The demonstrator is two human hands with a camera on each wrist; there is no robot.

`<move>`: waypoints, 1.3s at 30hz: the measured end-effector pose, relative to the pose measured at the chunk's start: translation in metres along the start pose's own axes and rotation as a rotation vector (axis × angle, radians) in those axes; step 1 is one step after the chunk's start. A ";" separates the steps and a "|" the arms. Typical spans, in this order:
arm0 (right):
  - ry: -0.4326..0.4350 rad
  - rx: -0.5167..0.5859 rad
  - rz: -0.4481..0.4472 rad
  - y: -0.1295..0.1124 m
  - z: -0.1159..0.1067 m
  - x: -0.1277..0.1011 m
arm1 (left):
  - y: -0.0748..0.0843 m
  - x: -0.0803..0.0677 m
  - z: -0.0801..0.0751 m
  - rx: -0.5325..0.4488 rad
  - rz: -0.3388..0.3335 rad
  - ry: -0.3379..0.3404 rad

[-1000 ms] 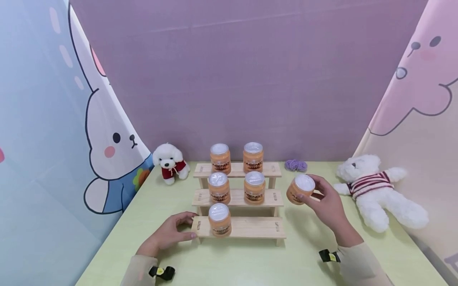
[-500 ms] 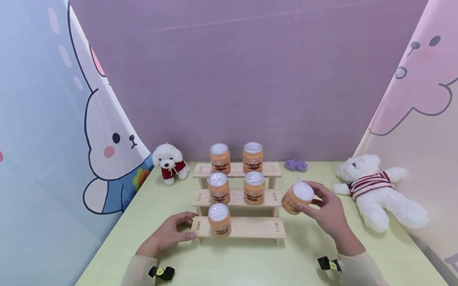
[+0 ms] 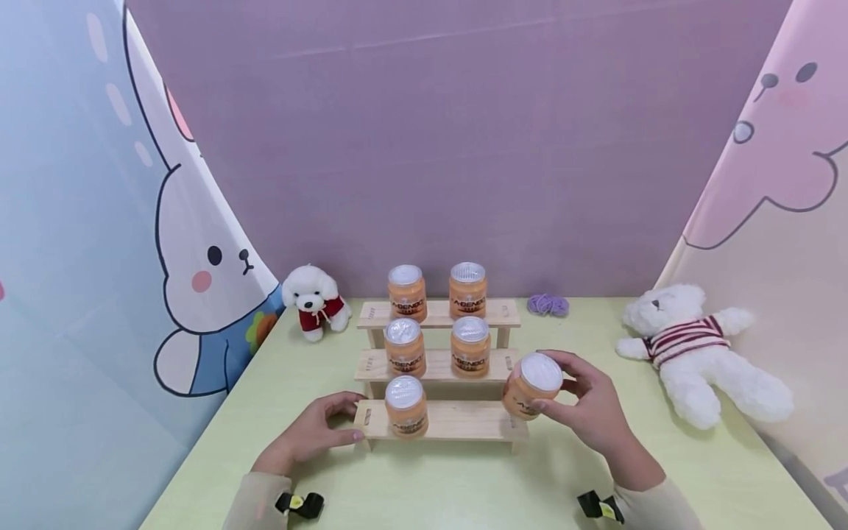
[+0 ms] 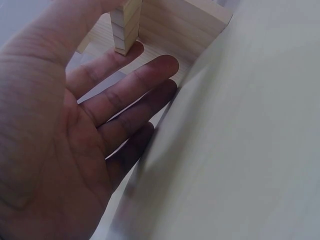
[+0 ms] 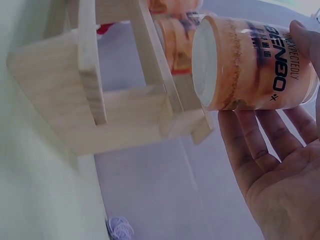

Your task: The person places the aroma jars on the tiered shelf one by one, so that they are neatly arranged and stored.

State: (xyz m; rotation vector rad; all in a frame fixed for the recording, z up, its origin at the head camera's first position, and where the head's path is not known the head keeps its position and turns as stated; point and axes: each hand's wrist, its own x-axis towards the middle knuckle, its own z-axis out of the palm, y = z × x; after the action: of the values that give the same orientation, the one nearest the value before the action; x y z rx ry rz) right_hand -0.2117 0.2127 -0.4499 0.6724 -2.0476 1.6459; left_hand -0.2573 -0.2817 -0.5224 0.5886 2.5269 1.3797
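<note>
I am holding a jar (image 3: 532, 394) in my right hand (image 3: 592, 409), fingers and thumb curled round its side, the white lid tilted up toward me. The jar is hanging in the air just over the right end of the rack's (image 3: 464, 421) lowest step, near the worktop's (image 3: 464, 486) front edge and a little right of its middle. In the right wrist view the jar (image 5: 250, 62) is lying sideways across my fingers (image 5: 260, 150), close beside the step's end post but apart from it.

My left hand (image 3: 311, 434) is lying flat and relaxed on the worktop, gripping nothing, fingertips touching the left end of the lowest step. The left wrist view is showing the fingers (image 4: 125, 105) straight, reaching to the foot of the rack (image 4: 150, 25).

Five more jars are standing upright on the rack: one (image 3: 405, 405) at the left of the lowest step, two (image 3: 470, 346) on the middle step, two (image 3: 467, 289) on the top step. The right half of the lowest step is lying bare beside the held jar.

Toward the back left corner a toy dog (image 3: 313, 300) is sitting; a toy bear (image 3: 698, 350) is lying along the right edge; a purple tuft (image 3: 548, 304) is resting by the back edge. The strip of worktop between the rack and the front edge is open, as is the stretch between rack and bear.
</note>
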 end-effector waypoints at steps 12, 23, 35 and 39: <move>-0.091 -0.031 0.068 0.008 0.024 -0.005 | 0.000 0.001 -0.001 0.007 0.001 0.009; -0.112 -0.050 0.141 0.014 0.044 -0.010 | 0.002 0.001 -0.001 0.009 -0.008 0.012; -0.108 -0.093 0.165 0.015 0.051 -0.012 | 0.003 -0.002 0.000 0.009 0.021 -0.002; -0.106 -0.117 0.174 0.015 0.051 -0.013 | 0.004 -0.002 0.000 0.003 0.009 0.001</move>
State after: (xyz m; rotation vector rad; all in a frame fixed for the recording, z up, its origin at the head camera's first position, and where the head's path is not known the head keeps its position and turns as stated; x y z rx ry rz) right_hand -0.2117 0.1669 -0.4796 0.5664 -2.3163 1.5977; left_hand -0.2549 -0.2806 -0.5195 0.6013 2.5305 1.3796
